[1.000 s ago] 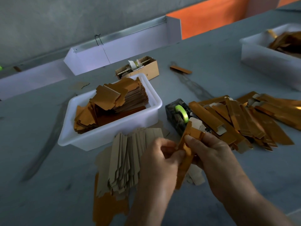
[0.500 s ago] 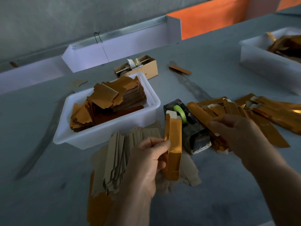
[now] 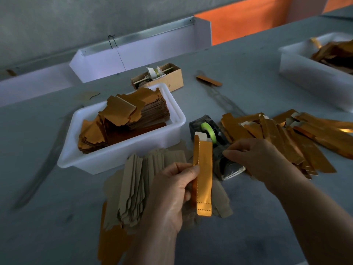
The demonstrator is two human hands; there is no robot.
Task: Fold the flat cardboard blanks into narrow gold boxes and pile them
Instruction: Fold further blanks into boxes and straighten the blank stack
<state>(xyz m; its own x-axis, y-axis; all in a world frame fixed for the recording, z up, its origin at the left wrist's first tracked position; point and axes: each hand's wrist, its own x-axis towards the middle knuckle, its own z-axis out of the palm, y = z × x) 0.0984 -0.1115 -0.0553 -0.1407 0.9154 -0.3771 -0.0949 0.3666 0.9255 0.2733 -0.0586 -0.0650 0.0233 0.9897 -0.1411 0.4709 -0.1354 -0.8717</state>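
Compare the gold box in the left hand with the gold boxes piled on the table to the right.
The held box stands upright, gripped by the left hand; the piled boxes lie flat on the table. The held box is alone; the piled boxes overlap one another at mixed angles. Both are narrow, gold, and show pale flaps at an end.

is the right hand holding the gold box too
No, only the left hand grips the upright gold box; the right hand is apart from it, over at the tape dispenser.
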